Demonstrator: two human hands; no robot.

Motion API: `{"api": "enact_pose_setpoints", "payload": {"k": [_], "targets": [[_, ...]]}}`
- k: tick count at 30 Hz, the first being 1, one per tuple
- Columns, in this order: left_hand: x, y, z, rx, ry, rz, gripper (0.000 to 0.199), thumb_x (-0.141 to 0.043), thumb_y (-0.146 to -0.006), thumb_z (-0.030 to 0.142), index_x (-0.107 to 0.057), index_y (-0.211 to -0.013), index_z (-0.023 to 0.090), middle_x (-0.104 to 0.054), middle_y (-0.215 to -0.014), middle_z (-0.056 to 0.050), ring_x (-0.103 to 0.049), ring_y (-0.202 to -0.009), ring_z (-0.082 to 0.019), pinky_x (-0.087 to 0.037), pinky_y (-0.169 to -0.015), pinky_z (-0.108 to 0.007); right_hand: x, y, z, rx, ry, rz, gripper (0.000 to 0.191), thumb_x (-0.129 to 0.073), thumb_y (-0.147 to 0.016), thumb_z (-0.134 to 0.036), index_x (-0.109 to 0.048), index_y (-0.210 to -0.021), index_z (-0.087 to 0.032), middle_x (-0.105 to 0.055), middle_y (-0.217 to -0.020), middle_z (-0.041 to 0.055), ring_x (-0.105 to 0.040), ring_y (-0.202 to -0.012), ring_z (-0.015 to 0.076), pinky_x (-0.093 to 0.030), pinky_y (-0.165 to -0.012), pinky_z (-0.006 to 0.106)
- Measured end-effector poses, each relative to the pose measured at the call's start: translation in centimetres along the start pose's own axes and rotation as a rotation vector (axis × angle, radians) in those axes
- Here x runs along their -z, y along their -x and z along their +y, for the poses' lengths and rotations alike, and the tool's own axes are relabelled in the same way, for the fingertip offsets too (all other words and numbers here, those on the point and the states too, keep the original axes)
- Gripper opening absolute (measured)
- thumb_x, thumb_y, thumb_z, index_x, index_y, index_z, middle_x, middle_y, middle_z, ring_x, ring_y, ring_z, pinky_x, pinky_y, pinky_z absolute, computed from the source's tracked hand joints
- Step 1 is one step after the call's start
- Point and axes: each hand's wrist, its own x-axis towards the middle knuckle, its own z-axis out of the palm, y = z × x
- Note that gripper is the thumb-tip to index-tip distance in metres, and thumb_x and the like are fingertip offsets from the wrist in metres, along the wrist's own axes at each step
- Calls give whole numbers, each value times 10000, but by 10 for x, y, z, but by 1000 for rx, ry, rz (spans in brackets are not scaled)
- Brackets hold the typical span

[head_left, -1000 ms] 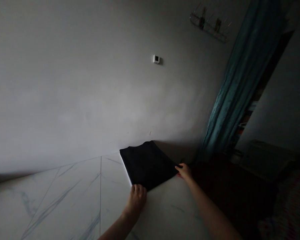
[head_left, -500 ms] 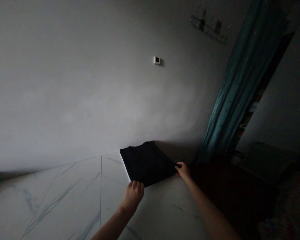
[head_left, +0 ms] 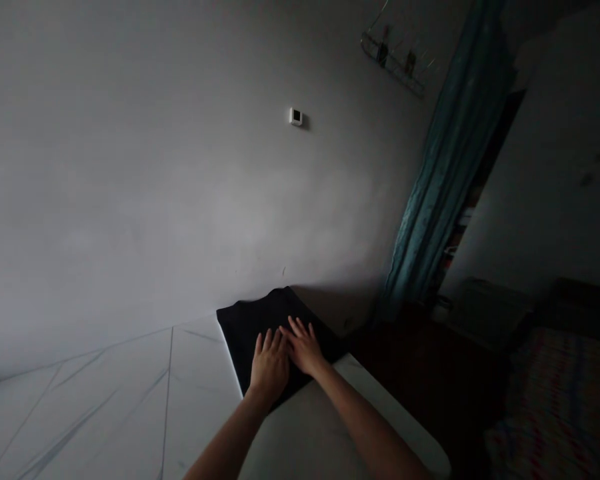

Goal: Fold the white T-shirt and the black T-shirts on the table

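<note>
A black cloth (head_left: 245, 320) lies spread on the white marble-patterned table (head_left: 125, 400), its far edge wavy against the wall. My left hand (head_left: 271, 363) rests flat on the cloth with its fingers stretched out. Beside it, my right hand (head_left: 304, 347) also lies on the cloth, fingers spread, its fingertips close to those of the left. Neither hand grips anything. The hands cover the middle of the cloth, and whether it is a garment or a plain piece of fabric I cannot tell.
On the grey wall is a small white device (head_left: 295, 117) with a dark screen, and a wire shelf (head_left: 393, 70) hangs higher up. A teal curtain (head_left: 430, 180) hangs to the right. Patterned bedding (head_left: 565, 407) lies at the lower right, in dim light.
Both hands have let go of the cloth's near edge and corner and moved onto its middle, fingers now spread. The raised right corner is down. The view has shifted slightly right.
</note>
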Motion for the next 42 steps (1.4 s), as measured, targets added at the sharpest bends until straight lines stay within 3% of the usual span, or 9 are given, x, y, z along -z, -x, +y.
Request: {"api": "enact_pose_setpoints", "payload": {"k": [6,13,22,27,31,33,36,38,42], "targets": [[-45,-4,-32,49,4,-70,535,-393,-968,427,-317,-1489,331,-300,-1577,-51,-261,-1456,-329,-232,-1131,-660,-36,5,-18,-76,-45,-27,515,-271,-1017,-450,-299,-1519,-337,-172,-1614,44,-101,-1490,281,9,-1155,607],[-48,-13,-74,-23,-20,-104,562,-373,-945,582,-313,-1472,395,-292,-1580,-42,-232,-1463,-345,-227,-1105,-704,-22,-6,-2,0,-110,-112,562,-239,-991,-601,-296,-1508,-388,-181,-1612,-5,-121,-1486,292,-7,-1151,624],[-52,-74,-144,-43,-94,-179,504,-360,-993,408,-251,-1485,384,-253,-1591,7,-202,-1477,-296,-217,-1122,-675,-21,-102,14,-28,-105,-229,614,-237,-984,-599,-247,-1535,-328,-94,-1627,26,-43,-1494,283,-11,-1161,587],[-57,-92,-161,45,-136,-155,491,-371,-984,445,-301,-1468,412,-216,-1606,-32,-176,-1477,-338,-229,-1099,-687,-31,-149,14,-166,-108,-186,614,-259,-966,-619,-266,-1525,-364,-67,-1632,-14,-45,-1493,297,-25,-1154,598],[-57,-94,-171,56,-140,-137,502,-370,-974,484,-316,-1468,413,-230,-1605,-50,-194,-1472,-337,-237,-1116,-644,-29,-160,27,-254,-115,-173,595,-291,-960,-626,-263,-1514,-410,-90,-1633,-26,-86,-1491,275,-37,-1161,566],[-53,-93,-171,58,-165,-137,498,-377,-976,444,-317,-1469,409,-241,-1603,-42,-218,-1467,-336,-251,-1121,-616,-25,-159,33,-312,-112,-173,581,-256,-977,-599,-248,-1521,-397,-120,-1631,-1,-99,-1490,267,-38,-1153,581],[-43,-91,-150,174,-283,-114,486,-411,-959,392,-394,-1444,381,-341,-1567,-76,-315,-1416,-412,-201,-1100,-680,-18,-146,29,-441,-95,-141,635,-174,-997,-553,-250,-1544,-238,-150,-1618,121,-107,-1481,332,-29,-1116,655],[-38,-84,-119,277,-364,-60,480,-406,-950,369,-473,-1420,296,-450,-1500,-143,-376,-1363,-468,-117,-1082,-732,-17,-130,16,-438,-77,-50,649,-166,-1006,-517,-283,-1531,-155,-160,-1607,171,-114,-1476,351,-16,-1117,650],[-44,-55,-47,253,-276,1,517,-371,-926,273,-471,-1429,209,-479,-1471,-178,-381,-1352,-480,-125,-1051,-770,-26,-82,-16,-233,-92,49,546,-176,-1024,-429,-401,-1478,-226,-271,-1587,108,-183,-1472,272,-36,-1154,583]]}}
